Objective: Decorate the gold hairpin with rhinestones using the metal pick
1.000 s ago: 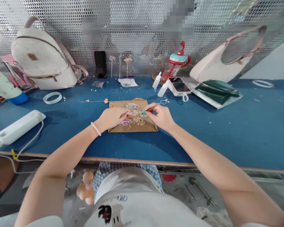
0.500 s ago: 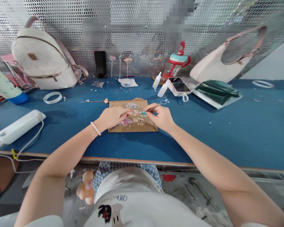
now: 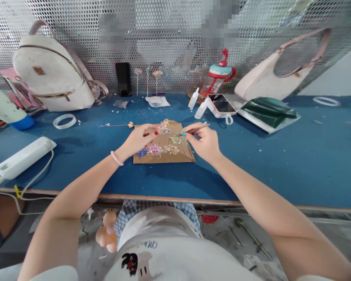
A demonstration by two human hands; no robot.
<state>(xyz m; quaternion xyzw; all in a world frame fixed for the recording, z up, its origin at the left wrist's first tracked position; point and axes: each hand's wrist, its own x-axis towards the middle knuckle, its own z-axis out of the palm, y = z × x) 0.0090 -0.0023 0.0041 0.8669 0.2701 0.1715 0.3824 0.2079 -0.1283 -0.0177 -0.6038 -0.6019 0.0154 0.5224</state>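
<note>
My left hand (image 3: 138, 139) pinches a small piece covered in pink and multicoloured bits (image 3: 163, 124) between thumb and fingers. It is raised over the far part of a brown cardboard sheet (image 3: 183, 157). Slim tweezers (image 3: 203, 126) are gripped in my right hand (image 3: 206, 143), their tips close to a small green pile (image 3: 175, 139). On the cardboard also lie piles of blue bits (image 3: 142, 152), pink bits (image 3: 155, 149), gold bits (image 3: 172, 149) and silver bits (image 3: 165, 131), the silver partly covered by the held piece.
Left of the cardboard lies a thin stick with a gold tip (image 3: 130, 125). Beyond are white squeeze bottles (image 3: 201, 109), a phone in a pale case (image 3: 221, 104) and a green packet (image 3: 269, 113). A tape roll (image 3: 64, 121) and white power strip (image 3: 26, 157) occupy the left.
My left hand has lifted the decorated piece up and away from the piles, uncovering the blue bits. My right hand with the tweezers has shifted slightly right, and the green pile now shows.
</note>
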